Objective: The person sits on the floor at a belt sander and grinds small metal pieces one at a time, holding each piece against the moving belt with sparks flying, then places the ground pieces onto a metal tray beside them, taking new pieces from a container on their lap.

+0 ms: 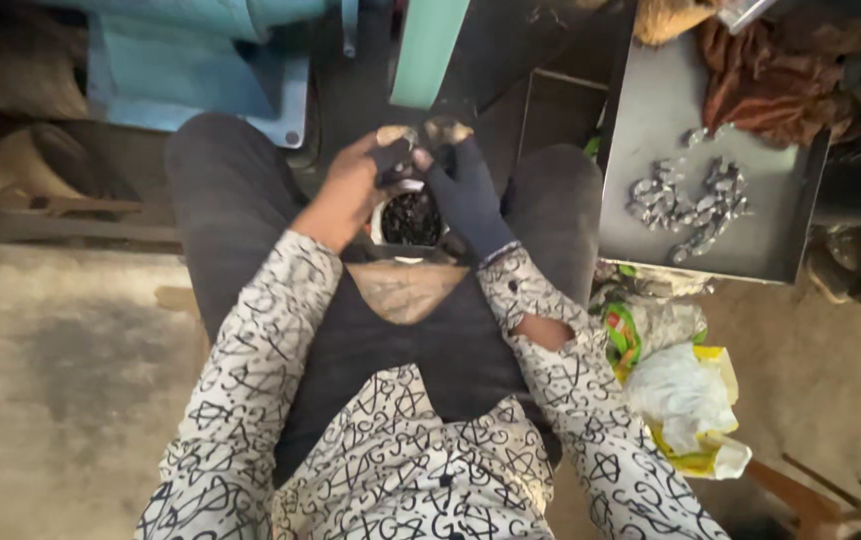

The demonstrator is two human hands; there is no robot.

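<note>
Head view: a seated person looks down at both hands, raised together in front of an upright green belt.
Workpiece: a small dark piece [402, 152] is pinched where the two hands meet, just under the lower end of the green belt [428, 50]; its shape is too small and dark to tell.
Piece and fingers: it lies between the fingertips of both hands, touching them, largely hidden by them, with only a sliver showing.
Left hand: the left hand [355, 180] is bare and curled inward, its fingertips closed on the piece from the left.
Right hand: the right hand [465, 190] wears a dark glove with worn-through tips, its fingers also clenched on the piece from the right.
Doing it well: as I judge it, a steady two-handed pinch with the wrists braced over the knees would keep so small a piece from slipping, and the exposed fingertips should stay clear of the belt face.
Below the hands: a round tin [408, 218] of dark small parts sits on the lap between the knees.
To the right: a grey metal tray [650, 110] holds a scatter of shiny metal pieces [690, 200], well apart from the hands.
Further out: crumpled plastic bags [685, 390] lie on the floor beside the right knee, and a brown rag [770, 80] lies at the tray's far edge.
</note>
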